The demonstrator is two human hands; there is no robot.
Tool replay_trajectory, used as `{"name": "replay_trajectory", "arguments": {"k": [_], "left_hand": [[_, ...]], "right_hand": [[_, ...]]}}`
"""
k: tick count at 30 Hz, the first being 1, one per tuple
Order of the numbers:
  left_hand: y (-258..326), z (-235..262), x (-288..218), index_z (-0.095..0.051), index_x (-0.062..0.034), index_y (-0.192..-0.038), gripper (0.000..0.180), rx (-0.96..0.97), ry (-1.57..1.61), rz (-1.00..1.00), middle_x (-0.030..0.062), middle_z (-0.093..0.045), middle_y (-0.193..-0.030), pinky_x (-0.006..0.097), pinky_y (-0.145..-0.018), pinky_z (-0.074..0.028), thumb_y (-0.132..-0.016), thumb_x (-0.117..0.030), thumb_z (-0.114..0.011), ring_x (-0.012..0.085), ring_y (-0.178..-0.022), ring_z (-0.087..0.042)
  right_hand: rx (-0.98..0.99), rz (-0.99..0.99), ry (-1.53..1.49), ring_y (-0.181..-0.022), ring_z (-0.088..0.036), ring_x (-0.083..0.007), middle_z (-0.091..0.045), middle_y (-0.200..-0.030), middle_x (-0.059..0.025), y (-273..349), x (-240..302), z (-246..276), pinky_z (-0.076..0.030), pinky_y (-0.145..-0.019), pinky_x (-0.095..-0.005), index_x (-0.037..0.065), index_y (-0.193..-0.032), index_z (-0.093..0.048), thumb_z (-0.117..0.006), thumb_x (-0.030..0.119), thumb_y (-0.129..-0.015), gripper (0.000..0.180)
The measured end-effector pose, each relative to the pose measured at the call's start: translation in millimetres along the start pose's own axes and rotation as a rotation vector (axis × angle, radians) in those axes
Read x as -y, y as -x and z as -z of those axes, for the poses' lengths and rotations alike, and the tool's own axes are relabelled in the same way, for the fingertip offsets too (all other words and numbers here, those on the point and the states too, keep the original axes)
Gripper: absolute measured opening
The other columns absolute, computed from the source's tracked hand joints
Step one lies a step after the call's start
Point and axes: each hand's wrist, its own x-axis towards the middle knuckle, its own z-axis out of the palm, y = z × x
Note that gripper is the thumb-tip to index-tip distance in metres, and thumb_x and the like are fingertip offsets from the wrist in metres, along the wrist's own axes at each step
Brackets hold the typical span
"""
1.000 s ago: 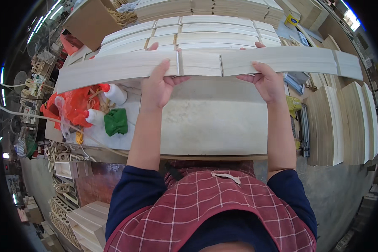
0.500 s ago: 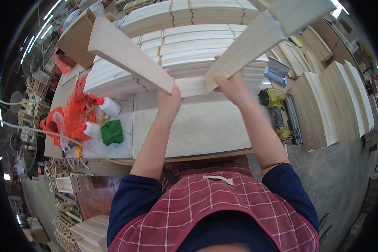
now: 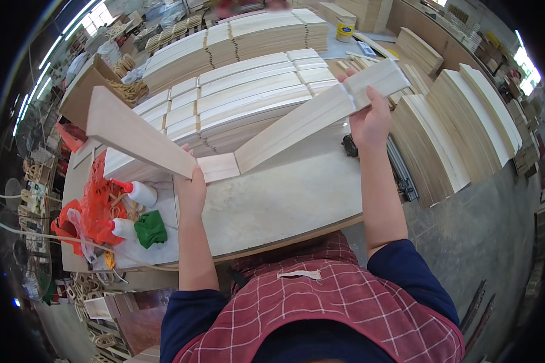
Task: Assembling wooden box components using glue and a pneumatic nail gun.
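Observation:
A pale wooden strip made of several jointed boards (image 3: 297, 130) is held up over the worktable, bent into a wide open angle. My left hand (image 3: 191, 187) grips it at the joint between the long left board (image 3: 136, 136) and the short middle piece (image 3: 219, 167). Near the strip's far right end, my right hand (image 3: 372, 121) is closed round its edge, thumb on the near side. Just behind the strip lie stacked wooden boards (image 3: 248, 91). A nail gun (image 3: 399, 166) rests beside my right forearm, partly hidden by it.
White glue bottles with red caps (image 3: 143, 193), a green cloth-like bundle (image 3: 150, 228) and red plastic bags (image 3: 94, 206) lie at the left. More boards (image 3: 433, 145) stand stacked at the right. A yellow tub (image 3: 344, 31) sits at the back; a hose (image 3: 72, 241) crosses the table's left front.
My right hand has slid outward from the middle joint to the strip's right section, which has swung down and wider. My left hand has shifted left and nearer, still gripping the strip.

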Motion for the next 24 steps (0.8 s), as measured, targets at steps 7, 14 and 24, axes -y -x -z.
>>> {"name": "replay_trajectory", "arguments": {"k": [7,14,24], "left_hand": [[6.7,4.2,-2.7,-0.034,0.0017,-0.122,0.047,0.066,-0.109,0.035,0.0157,-0.043,-0.119,0.034,-0.087,-0.037,-0.075,0.003,-0.034,0.027,-0.108,-0.046],[10.5,10.7,-16.7,-0.037,-0.0079,-0.122,0.05,0.063,-0.436,-0.028,0.0192,-0.044,-0.115,0.037,-0.086,-0.038,-0.074,0.003,-0.04,0.0365,-0.101,-0.046],[3.1,36.9,-24.7,-0.039,-0.0145,-0.119,0.049,0.167,-1.069,-0.089,0.0151,-0.048,-0.105,0.044,-0.074,-0.043,-0.073,0.0,-0.048,0.0366,-0.084,-0.053]], "right_hand": [[0.09,0.011,0.288,-0.107,-0.047,-0.0267,-0.044,-0.117,-0.0186,5.8,-3.1,4.2,-0.038,-0.091,-0.035,-0.004,-0.119,-0.03,-0.038,0.002,-0.08,0.041],[0.46,0.159,1.235,-0.113,-0.04,-0.0299,-0.041,-0.12,-0.0202,25.0,-39.5,31.8,-0.029,-0.096,-0.0334,-0.003,-0.126,-0.027,-0.038,0.0,-0.079,0.048],[0.866,-0.474,1.11,-0.126,-0.022,-0.0269,-0.019,-0.136,-0.02,65.5,-52.7,64.8,-0.02,-0.102,-0.034,0.001,-0.133,-0.005,-0.051,0.008,-0.079,0.071]]}}
